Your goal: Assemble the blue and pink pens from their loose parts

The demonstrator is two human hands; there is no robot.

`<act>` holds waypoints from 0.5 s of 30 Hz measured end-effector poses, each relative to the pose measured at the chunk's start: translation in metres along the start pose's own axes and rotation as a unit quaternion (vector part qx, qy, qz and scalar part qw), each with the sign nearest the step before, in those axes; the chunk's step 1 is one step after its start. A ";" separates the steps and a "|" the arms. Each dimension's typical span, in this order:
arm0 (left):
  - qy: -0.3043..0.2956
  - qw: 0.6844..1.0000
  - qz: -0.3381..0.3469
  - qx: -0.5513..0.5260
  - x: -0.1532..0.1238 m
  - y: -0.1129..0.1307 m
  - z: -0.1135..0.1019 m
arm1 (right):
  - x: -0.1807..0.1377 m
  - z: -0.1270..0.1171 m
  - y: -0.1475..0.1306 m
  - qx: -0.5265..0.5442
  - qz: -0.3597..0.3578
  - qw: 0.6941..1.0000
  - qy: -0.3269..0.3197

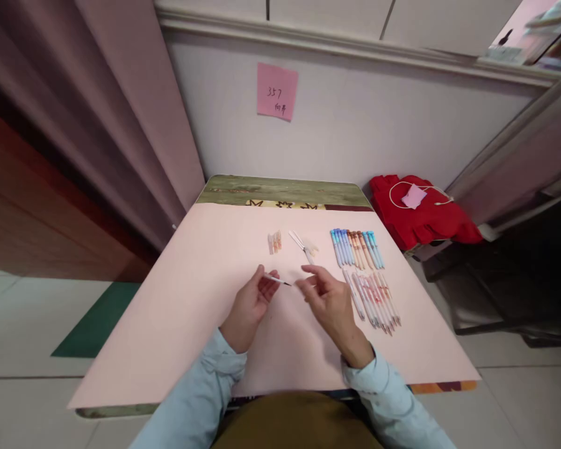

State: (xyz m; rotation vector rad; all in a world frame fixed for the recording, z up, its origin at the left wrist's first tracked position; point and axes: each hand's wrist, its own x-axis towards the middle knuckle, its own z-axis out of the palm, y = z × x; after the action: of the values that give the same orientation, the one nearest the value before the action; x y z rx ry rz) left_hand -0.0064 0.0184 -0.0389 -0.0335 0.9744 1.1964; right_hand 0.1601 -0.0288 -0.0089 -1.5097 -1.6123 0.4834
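My left hand (252,304) pinches a thin white pen refill (275,279) between thumb and fingers, its dark tip pointing right. Just right of that tip is my right hand (328,305), slightly blurred. Its fingers are bent and apart from the thumb, and I see nothing held in them. Beyond the hands lie a few short clear pen parts (275,242) with orange marks. Several thin white sticks (300,242) lie beside them, next to a small pale piece (311,247). To the right is a row of blue and brown pens (356,248), with several whitish pens (374,300) nearer me.
A pale pink sheet (177,324) covers the table, with a green wooden edge (280,189) showing at the back. A pink note (277,91) is stuck on the wall behind. Red cloth (416,215) lies past the right rear corner. A curtain (135,106) hangs at left.
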 end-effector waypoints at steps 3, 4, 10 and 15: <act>0.028 0.998 0.042 -0.044 0.001 0.018 0.000 | 0.022 0.000 0.030 -0.091 0.051 0.994 0.044; 0.028 0.997 0.054 -0.050 0.000 0.022 0.002 | 0.031 0.003 0.041 -0.140 0.073 0.987 0.027; 0.016 0.998 0.052 -0.029 -0.008 0.021 0.007 | 0.063 0.036 0.066 -0.287 0.148 0.946 -0.021; 0.026 0.993 0.113 0.003 -0.012 0.025 0.000 | 0.039 0.029 0.053 -0.264 0.130 0.956 -0.016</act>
State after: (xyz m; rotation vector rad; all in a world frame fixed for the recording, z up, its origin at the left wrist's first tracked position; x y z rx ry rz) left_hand -0.0261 0.0200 -0.0200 0.0525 1.0467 1.4061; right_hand 0.1740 0.0259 -0.0537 -2.1395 -1.6555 0.2198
